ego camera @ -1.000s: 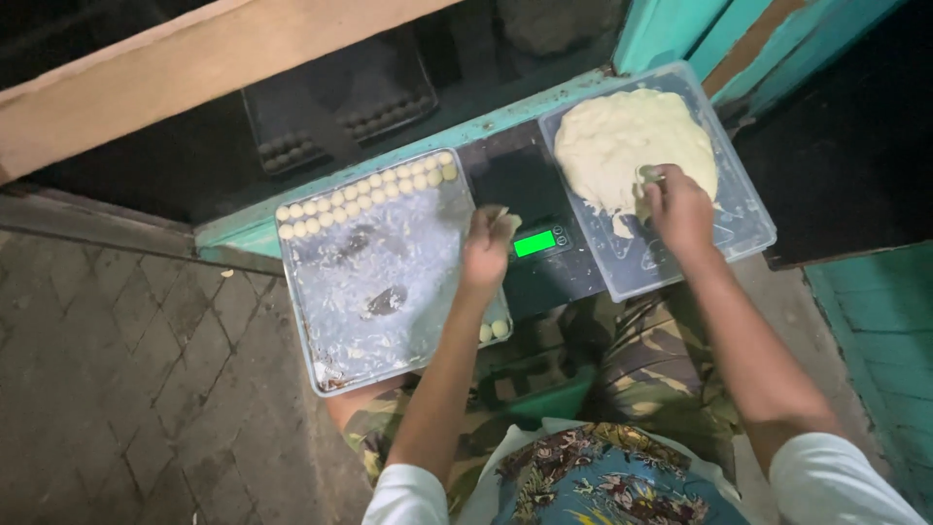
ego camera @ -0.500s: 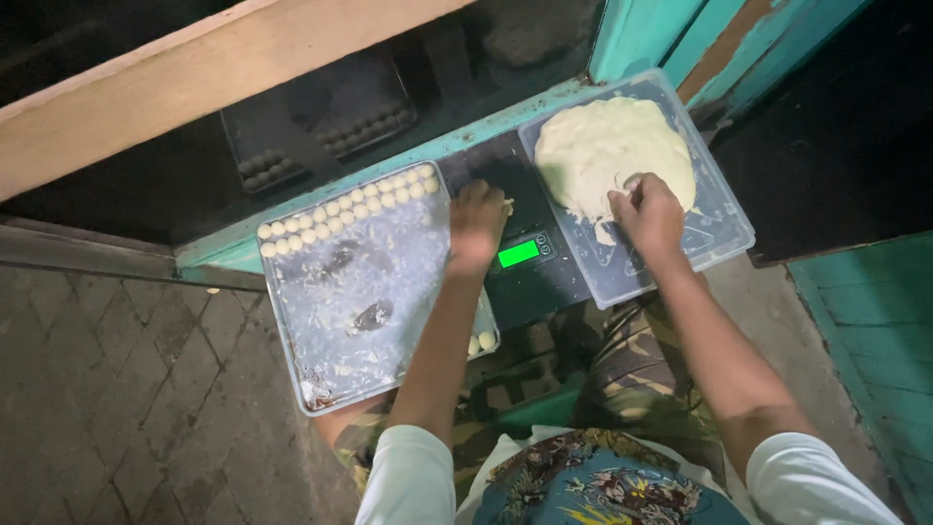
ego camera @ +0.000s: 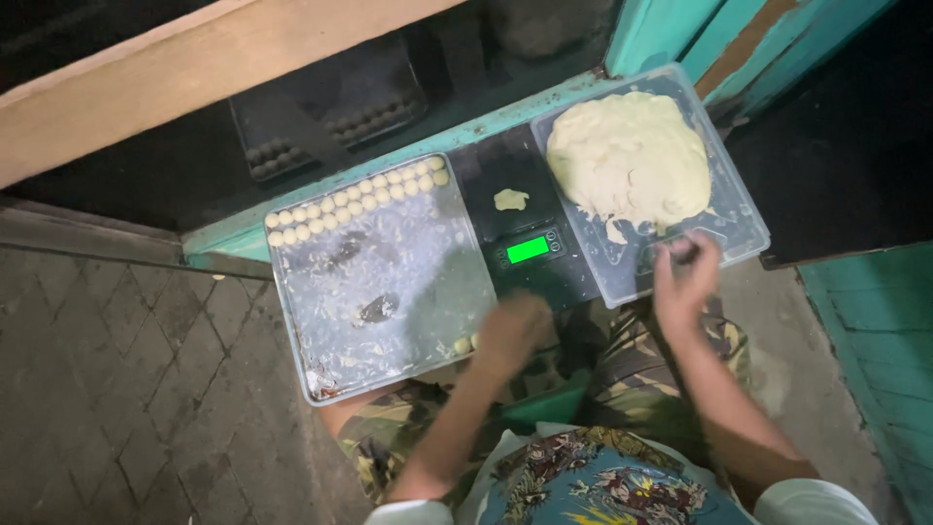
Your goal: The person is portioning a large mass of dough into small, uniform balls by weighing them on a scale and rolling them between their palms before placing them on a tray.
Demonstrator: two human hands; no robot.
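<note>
Scale (ego camera: 530,228) at the table's middle, a small dough piece (ego camera: 510,199) on its platform. Left of it, a tray (ego camera: 321,335) with dough balls (ego camera: 355,206) in rows along its far edge. Right of it, a second tray (ego camera: 743,219) holding a dough mass (ego camera: 630,160). Both hands at the table's near edge.

Seen from above: small dough piece (ego camera: 510,199) on a black scale (ego camera: 525,219) with a green lit display (ego camera: 528,250). To its right, clear tray (ego camera: 739,209) holding a large dough mass (ego camera: 630,160); to its left, clear floured tray (ego camera: 389,321) with rows of dough balls (ego camera: 355,206). Left hand (ego camera: 513,331), blurred, at the scale's near edge. Right hand (ego camera: 685,277) at the dough tray's near rim.
</note>
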